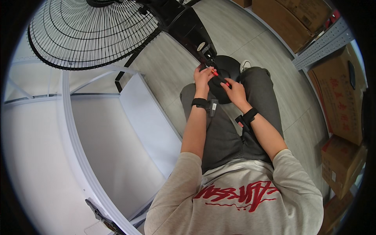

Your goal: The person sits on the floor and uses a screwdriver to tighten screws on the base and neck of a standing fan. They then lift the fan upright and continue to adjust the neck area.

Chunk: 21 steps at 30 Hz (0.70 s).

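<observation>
A black standing fan [192, 33] leans in from the upper left, its neck reaching down between my knees toward a round black base [228, 64]. Close to the lower end of that neck, my left hand [201, 81] is closed, thumb and fingers drawn together; what they pinch is too small to make out. My right hand [235, 92] grips the rear end of a slim red-and-black screwdriver [221, 78]. Its front end lies against the left fingertips, and its tip is hidden there. Both wrists wear black straps with small boxes.
On my left stands a white shelf frame [147, 109] with pale panels. The wire fan guard [94, 35] spreads above it. Cardboard boxes [338, 94] fill metal racking [325, 43] along the right. A dark phone-like object [351, 74] lies on one box. Grey floor [250, 35] runs between.
</observation>
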{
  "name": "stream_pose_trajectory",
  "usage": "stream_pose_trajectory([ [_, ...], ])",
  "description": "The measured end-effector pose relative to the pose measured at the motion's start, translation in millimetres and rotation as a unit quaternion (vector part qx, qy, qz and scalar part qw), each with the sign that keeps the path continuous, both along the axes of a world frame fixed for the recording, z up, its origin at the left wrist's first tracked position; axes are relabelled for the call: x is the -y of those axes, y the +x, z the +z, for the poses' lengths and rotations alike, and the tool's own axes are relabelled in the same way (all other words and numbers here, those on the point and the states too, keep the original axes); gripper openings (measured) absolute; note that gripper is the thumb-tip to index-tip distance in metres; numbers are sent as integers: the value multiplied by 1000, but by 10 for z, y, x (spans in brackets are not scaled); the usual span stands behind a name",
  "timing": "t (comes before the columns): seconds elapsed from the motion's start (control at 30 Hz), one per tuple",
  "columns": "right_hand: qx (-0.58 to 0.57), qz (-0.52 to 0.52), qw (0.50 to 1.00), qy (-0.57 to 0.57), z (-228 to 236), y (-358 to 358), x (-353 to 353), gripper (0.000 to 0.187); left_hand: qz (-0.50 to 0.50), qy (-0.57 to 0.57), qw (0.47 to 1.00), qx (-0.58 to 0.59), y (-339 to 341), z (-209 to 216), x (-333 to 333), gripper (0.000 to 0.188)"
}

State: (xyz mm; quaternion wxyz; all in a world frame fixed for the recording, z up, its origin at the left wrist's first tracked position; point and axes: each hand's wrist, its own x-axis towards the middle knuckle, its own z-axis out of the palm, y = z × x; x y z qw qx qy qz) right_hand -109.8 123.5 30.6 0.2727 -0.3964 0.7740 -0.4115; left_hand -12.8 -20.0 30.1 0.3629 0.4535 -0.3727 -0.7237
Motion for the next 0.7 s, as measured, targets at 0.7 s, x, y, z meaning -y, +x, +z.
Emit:
stream_pose_trajectory([
  [0.7,318,21,947,-32,-197,-39,92,42,5,-17,1000,18,-6,-5,14,72],
])
